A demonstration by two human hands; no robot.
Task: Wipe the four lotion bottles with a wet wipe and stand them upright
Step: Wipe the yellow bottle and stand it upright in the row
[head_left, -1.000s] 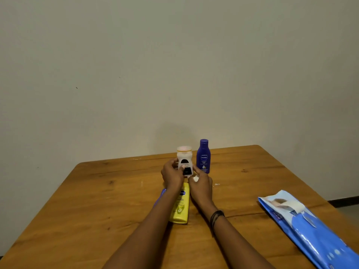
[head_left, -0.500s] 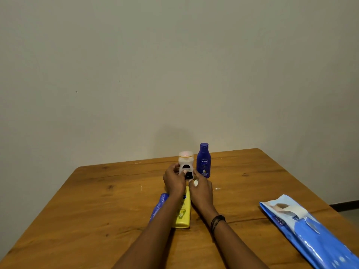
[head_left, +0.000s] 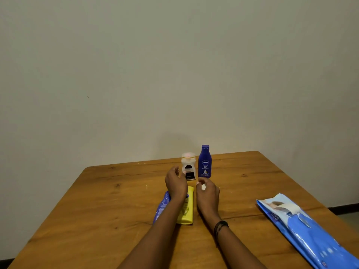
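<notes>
A white lotion bottle (head_left: 188, 166) with a black label stands upright on the wooden table (head_left: 97, 210), beside an upright dark blue lotion bottle (head_left: 204, 161). My left hand (head_left: 175, 184) hovers just in front of the white bottle, fingers loosely curled, not touching it. My right hand (head_left: 206, 193) holds a small white wet wipe (head_left: 203, 186) between its curled fingers. A yellow bottle (head_left: 187, 208) lies flat under my left forearm. Left of it lies a blue bottle (head_left: 162, 206), partly hidden by that arm.
A large blue wet-wipe pack (head_left: 305, 230) lies at the table's right, reaching past the near right edge. A plain wall rises directly behind the table's far edge.
Both hands have let go of the white bottle and drawn back toward me. It now stands alone beside the dark blue bottle.
</notes>
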